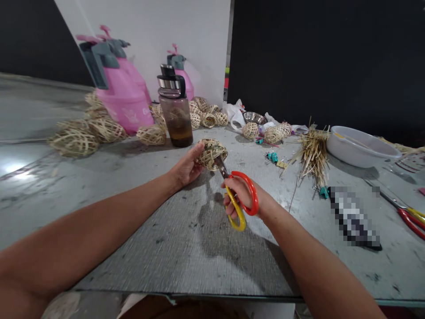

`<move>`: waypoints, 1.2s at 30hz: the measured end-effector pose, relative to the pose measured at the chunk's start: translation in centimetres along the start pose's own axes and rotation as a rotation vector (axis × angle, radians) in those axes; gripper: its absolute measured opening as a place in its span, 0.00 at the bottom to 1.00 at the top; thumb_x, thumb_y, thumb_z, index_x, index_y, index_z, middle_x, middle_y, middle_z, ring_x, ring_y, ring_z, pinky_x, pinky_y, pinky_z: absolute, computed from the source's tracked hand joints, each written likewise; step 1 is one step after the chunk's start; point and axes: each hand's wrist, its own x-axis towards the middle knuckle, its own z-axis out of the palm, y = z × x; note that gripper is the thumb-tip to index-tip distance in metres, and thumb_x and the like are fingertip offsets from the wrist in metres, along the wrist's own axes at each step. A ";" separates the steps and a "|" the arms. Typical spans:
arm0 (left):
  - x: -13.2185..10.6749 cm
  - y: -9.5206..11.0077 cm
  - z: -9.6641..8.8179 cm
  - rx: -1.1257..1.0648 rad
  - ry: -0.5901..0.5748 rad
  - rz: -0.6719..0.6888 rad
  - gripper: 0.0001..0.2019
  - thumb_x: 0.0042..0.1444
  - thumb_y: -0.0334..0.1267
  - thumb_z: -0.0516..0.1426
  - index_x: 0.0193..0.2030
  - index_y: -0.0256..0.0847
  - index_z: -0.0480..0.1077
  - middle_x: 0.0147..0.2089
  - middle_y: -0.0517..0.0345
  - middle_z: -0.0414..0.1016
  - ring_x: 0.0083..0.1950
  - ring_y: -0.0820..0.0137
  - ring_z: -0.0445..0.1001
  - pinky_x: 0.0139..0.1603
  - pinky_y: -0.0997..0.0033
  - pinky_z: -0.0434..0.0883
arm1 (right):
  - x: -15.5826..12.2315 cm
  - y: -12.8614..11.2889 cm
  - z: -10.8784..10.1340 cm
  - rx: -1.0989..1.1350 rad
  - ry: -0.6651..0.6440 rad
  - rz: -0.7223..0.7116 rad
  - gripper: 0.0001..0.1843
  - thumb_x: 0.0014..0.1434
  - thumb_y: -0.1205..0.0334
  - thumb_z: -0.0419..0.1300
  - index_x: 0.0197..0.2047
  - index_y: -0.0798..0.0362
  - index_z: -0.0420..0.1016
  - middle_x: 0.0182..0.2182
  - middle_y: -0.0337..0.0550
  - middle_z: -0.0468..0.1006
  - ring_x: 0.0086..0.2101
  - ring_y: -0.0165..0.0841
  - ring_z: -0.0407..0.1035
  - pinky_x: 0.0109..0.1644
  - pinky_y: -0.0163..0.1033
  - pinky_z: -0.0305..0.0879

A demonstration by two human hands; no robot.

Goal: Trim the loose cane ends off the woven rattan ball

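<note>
My left hand (pixel 190 169) is closed round a small woven bamboo ball (pixel 212 153), held just above the table in the middle of the view. In my right hand (pixel 239 195) is a pair of scissors (pixel 251 189) with one red and one yellow handle loop. Their blades point up and to the left, and the tips reach the near side of the woven ball. Whether the tips are inside the weave or only against it I cannot tell.
Behind my left hand stand a drink bottle (pixel 175 117), pink spray bottles (pixel 124 95) and several woven balls (pixel 75 139). To the right are binder clips (pixel 272 157), a bundle of bamboo strips (pixel 312 153), a white basin (pixel 360 148), a blurred-out flat object (pixel 355 217) and more scissors (pixel 411 219).
</note>
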 end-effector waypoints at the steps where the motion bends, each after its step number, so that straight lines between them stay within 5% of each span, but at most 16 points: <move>1: 0.0 0.0 0.0 -0.003 -0.005 0.005 0.10 0.72 0.37 0.59 0.44 0.39 0.82 0.41 0.58 0.88 0.40 0.70 0.84 0.46 0.74 0.81 | 0.0 0.0 0.3 0.000 0.015 -0.004 0.10 0.74 0.59 0.53 0.48 0.53 0.73 0.21 0.35 0.74 0.17 0.31 0.73 0.19 0.32 0.70; 18: 0.3 -0.3 -0.7 -0.059 -0.043 0.084 0.11 0.68 0.46 0.64 0.47 0.42 0.82 0.46 0.59 0.88 0.46 0.70 0.85 0.54 0.75 0.80 | -0.5 0.1 1.6 0.004 0.063 -0.062 0.10 0.74 0.56 0.54 0.49 0.52 0.72 0.22 0.36 0.75 0.17 0.32 0.73 0.19 0.31 0.69; 36: -0.1 0.0 -0.1 -0.032 0.009 0.025 0.10 0.67 0.46 0.65 0.46 0.43 0.82 0.44 0.57 0.88 0.47 0.65 0.86 0.49 0.70 0.81 | -0.4 -0.1 0.9 0.002 0.023 -0.014 0.11 0.73 0.61 0.51 0.46 0.53 0.73 0.22 0.37 0.74 0.18 0.33 0.73 0.20 0.32 0.70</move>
